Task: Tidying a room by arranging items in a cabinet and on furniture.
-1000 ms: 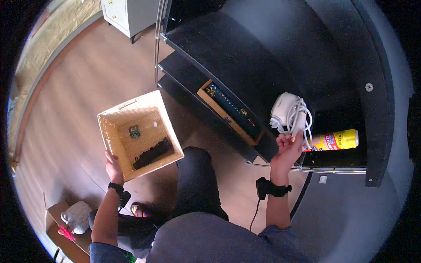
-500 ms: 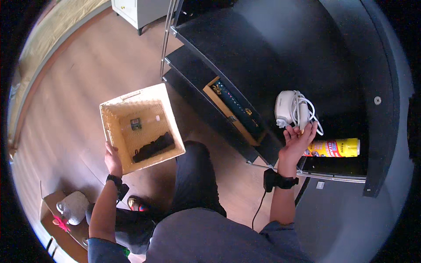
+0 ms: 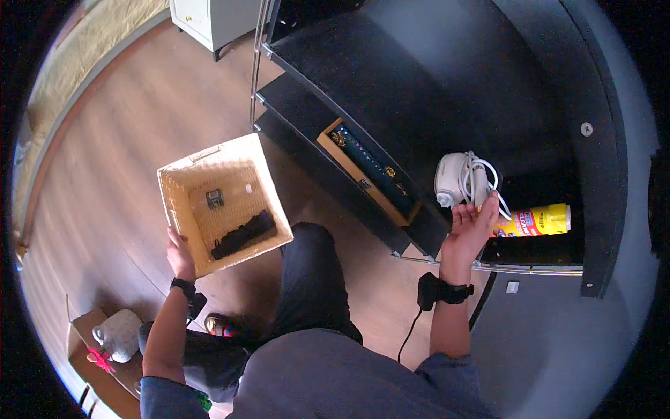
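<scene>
My left hand (image 3: 180,255) grips the near left rim of a cream woven basket (image 3: 169,202), tilted so its inside shows. In it lie a folded black umbrella-like bundle (image 3: 243,234), a small dark green square item (image 3: 214,198) and a small white piece (image 3: 248,188). On the black shelf my right hand (image 3: 471,227) is at the near end of a white corded appliance (image 3: 450,180), fingers curled against it. Its white cord (image 3: 492,174) is looped around it. The fingertips are partly hidden. Just right of that hand lies a yellow and red spray can (image 3: 541,221) on its side.
Below the shelf, a wooden tray of jewelry (image 3: 363,174) sits on a lower level. A metal rail (image 3: 530,269) edges the shelf, and a black panel (image 3: 593,174) closes its right side. At lower left stands a cardboard box (image 3: 87,332) holding a grey-white object (image 3: 118,335).
The white appliance has shifted slightly toward me on the shelf, against my right hand. The view has moved a little. My left hand still holds the basket in place.
</scene>
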A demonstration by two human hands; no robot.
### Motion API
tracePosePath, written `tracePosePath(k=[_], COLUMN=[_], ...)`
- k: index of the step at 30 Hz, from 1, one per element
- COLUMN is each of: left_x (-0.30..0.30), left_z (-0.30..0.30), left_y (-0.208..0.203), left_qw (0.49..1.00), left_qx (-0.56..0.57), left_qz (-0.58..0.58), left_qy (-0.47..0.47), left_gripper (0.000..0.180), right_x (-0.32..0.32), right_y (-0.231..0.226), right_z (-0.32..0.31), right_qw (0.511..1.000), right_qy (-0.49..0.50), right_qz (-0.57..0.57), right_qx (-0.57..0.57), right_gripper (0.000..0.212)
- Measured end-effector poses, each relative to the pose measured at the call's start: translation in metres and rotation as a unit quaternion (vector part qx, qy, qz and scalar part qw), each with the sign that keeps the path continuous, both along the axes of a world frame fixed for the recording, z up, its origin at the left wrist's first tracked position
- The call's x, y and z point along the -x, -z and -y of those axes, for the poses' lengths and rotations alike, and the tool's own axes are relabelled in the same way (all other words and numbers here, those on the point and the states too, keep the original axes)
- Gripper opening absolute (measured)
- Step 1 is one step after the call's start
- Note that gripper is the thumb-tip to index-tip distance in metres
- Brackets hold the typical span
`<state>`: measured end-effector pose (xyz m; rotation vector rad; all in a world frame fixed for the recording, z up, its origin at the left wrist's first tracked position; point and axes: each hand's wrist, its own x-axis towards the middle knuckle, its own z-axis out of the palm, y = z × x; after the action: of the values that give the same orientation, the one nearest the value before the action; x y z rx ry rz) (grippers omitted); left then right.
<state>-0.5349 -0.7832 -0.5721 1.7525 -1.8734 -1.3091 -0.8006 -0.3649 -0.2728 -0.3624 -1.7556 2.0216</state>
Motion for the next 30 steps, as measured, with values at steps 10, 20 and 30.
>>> tracePosePath(k=[10,20,30], left_x=[-0.001,0.013,-0.008], left_z=[0.004,-0.011,-0.015], left_y=[0.005,-0.025,-0.008], left_qw=[1.0,0.998,0.996], left_qx=[0.0,-0.011,0.062], left_qz=[-0.009,0.029,0.019], left_qy=[0.002,0.05,0.06], left_gripper=[0.076,0.069,0.043], right_x=[-0.008,-0.087,-0.122], right_y=[0.003,0.094,0.19], right_z=[-0.005,0.042,0.155], right_qw=[0.999,0.967,0.718], right_qy=[-0.025,-0.194,-0.541], right_qz=[-0.007,-0.008,-0.186], right_qx=[-0.03,-0.165,-0.396], right_gripper=[0.056,0.059,0.029])
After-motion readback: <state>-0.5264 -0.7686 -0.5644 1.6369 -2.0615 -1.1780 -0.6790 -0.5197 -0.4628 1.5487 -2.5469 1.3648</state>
